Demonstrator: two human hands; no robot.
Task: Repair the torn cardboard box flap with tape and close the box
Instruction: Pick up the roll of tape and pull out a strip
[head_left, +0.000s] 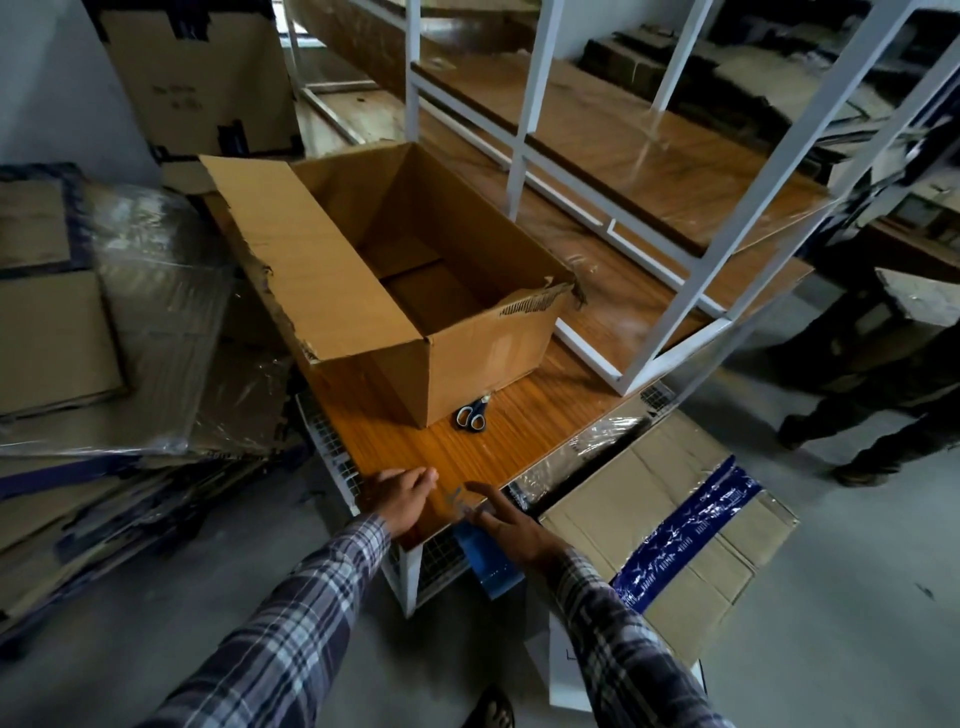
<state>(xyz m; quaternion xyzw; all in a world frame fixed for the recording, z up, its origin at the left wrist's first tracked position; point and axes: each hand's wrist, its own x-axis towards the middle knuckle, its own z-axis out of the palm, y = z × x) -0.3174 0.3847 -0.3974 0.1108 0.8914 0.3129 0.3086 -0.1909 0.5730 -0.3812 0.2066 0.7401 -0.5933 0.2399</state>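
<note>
An open cardboard box stands on a wooden board. Its long left flap is raised and has ragged edges. The near right rim is torn. Blue-handled scissors lie against the box's front wall. My left hand rests on the board's near edge with nothing in it. My right hand hovers beside it, fingers spread, just above a blue strip of tape that hangs over the board's edge. A blurred grey smear between my hands cannot be identified.
A white metal rack frame lies along the right of the box. A closed carton with blue tape sits on the floor at the right. Flattened cardboard in plastic wrap is stacked at the left. Another person's legs stand at the far right.
</note>
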